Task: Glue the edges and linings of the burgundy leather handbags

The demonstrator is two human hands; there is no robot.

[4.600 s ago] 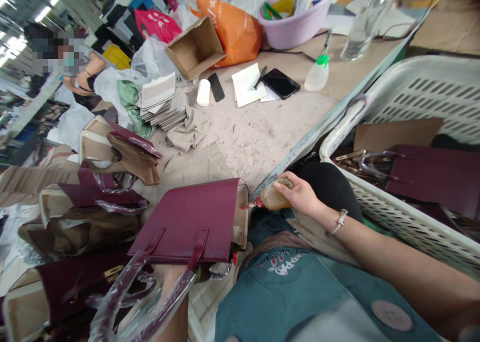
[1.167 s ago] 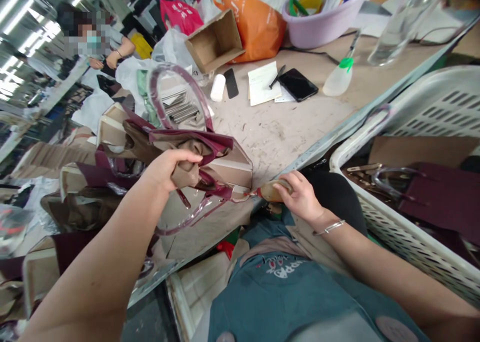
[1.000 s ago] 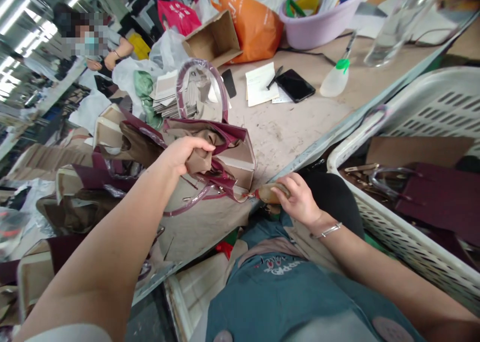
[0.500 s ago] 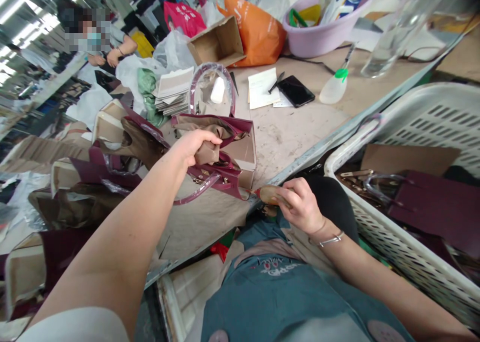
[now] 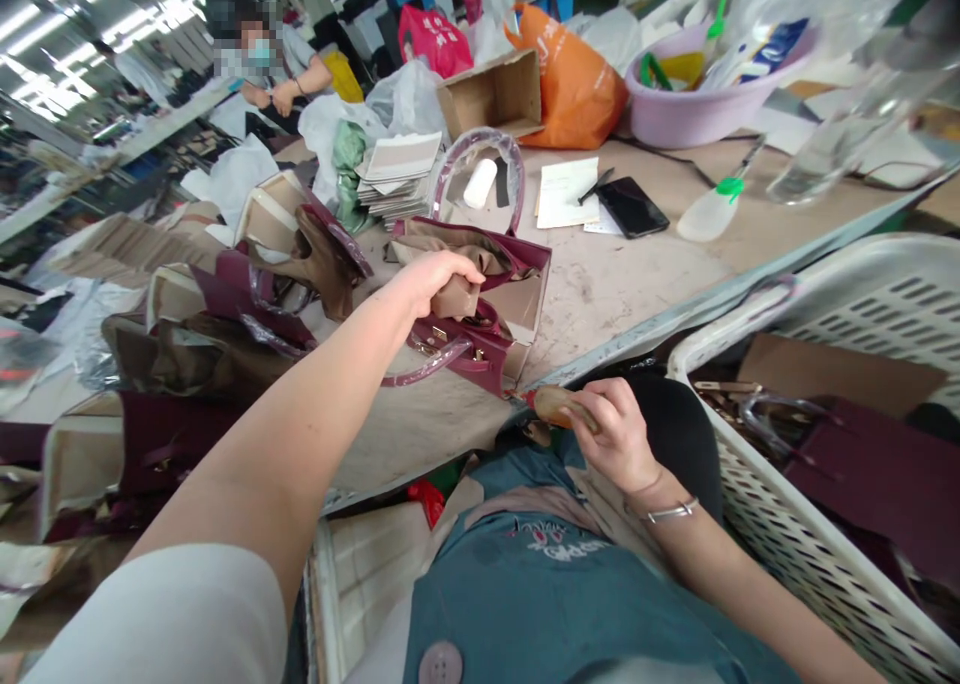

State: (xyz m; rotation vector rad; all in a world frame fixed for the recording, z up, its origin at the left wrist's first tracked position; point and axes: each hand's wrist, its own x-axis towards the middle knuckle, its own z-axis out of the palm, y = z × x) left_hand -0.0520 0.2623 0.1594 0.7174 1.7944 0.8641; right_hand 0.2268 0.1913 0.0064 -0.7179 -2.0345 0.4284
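Observation:
A burgundy handbag (image 5: 491,364) lies tilted on the table, its mouth open and its plastic-wrapped handles spread to either side. My left hand (image 5: 442,282) is closed on a tan inner panel at the bag's mouth. Low at the table edge, my right hand (image 5: 616,432) is closed around a tan, rounded tool with a red tip (image 5: 553,404). That tip is at the bag's near bottom corner; whether it touches cannot be made out. Other burgundy bags with tan lining (image 5: 169,404) lie along my left side.
A white basket (image 5: 697,374) with burgundy bags stands at my right. On the table are a phone (image 5: 634,207), papers (image 5: 564,192), a green-capped bottle (image 5: 712,209), a lilac basin (image 5: 675,114) and a cardboard box (image 5: 491,99). A masked person (image 5: 289,74) works across the room.
The view has shifted, so the table's things appear farther right. Both hands keep their holds, and the tool stays by the bag's corner.

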